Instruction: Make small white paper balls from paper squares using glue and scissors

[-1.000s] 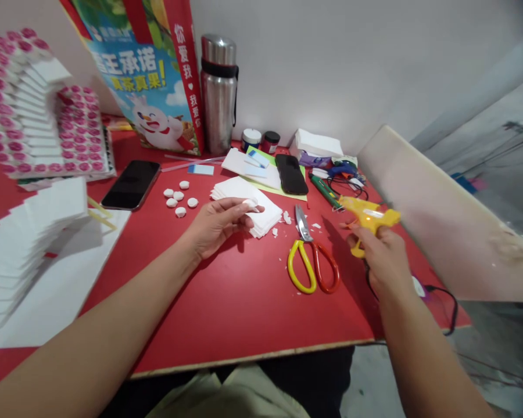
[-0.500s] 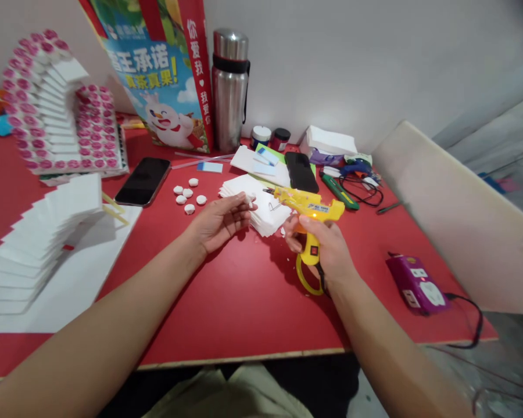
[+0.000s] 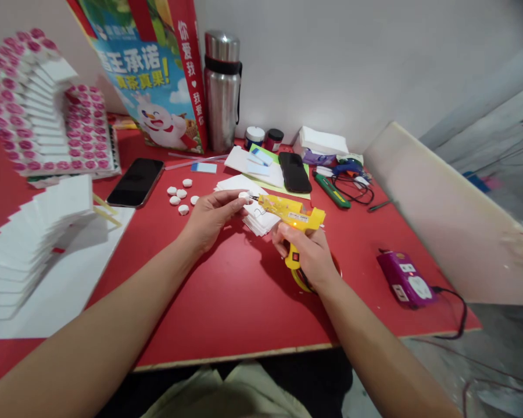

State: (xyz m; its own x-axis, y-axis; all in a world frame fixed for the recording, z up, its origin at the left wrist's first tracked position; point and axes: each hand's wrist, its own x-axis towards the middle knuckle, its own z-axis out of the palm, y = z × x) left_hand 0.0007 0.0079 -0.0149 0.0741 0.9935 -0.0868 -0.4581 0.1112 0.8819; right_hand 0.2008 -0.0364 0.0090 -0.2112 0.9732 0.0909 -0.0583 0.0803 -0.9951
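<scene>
Between thumb and fingers, my left hand (image 3: 213,218) pinches a small white round piece (image 3: 244,195). My right hand (image 3: 307,251) is wrapped round the handle of a yellow hot glue gun (image 3: 293,212), whose metal nozzle points left and meets or nearly meets the white piece. Beneath the nozzle lies a stack of white paper pieces (image 3: 261,221). Several similar white round pieces (image 3: 181,193) are scattered just left of my left hand. Part of a yellow ring (image 3: 300,281) shows below the gun, partly hidden by my right hand.
A black phone (image 3: 136,182), a stepped white card model (image 3: 35,238) and a pink-dotted arch (image 3: 21,116) stand left. Behind are a printed bag (image 3: 157,75) and a steel flask (image 3: 222,93). A second phone (image 3: 294,172), green cutter (image 3: 332,190) and purple power socket (image 3: 407,280) lie right.
The glue gun has come left and its nozzle is now at the white piece. My left hand has turned so the piece faces the nozzle. The whole view has shifted slightly.
</scene>
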